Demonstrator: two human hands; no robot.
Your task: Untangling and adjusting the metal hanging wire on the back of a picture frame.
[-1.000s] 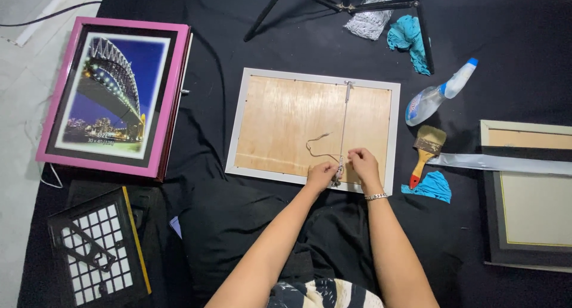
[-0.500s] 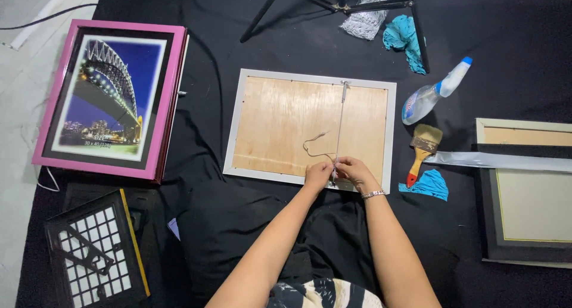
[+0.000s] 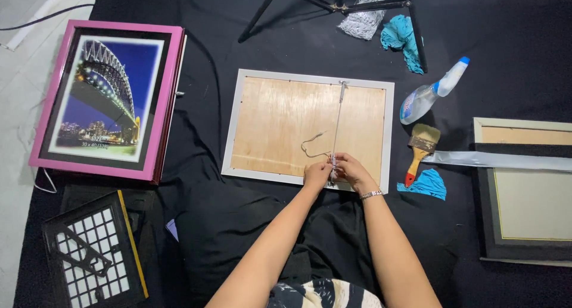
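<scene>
A white picture frame (image 3: 238,123) lies face down on black cloth, its plywood backing up. A thin hanging wire (image 3: 337,123) runs from the top edge down to the bottom edge, with a loose curl of wire (image 3: 310,146) beside it. My left hand (image 3: 316,173) and my right hand (image 3: 351,172) meet at the bottom edge of the frame, both pinching the wire's lower end. A bracelet sits on my right wrist.
A pink framed bridge photo (image 3: 107,99) lies left. A black grid frame (image 3: 92,254) sits lower left. Right: spray bottle (image 3: 429,93), paintbrush (image 3: 420,144), blue rag (image 3: 426,183), grey strip (image 3: 500,160), another frame (image 3: 524,195). Tripod legs (image 3: 333,1) and rags (image 3: 402,37) at top.
Both hands stay at the wire's lower end on the frame's bottom edge; the fingers have drawn closer together around it. The camera view has shifted slightly.
</scene>
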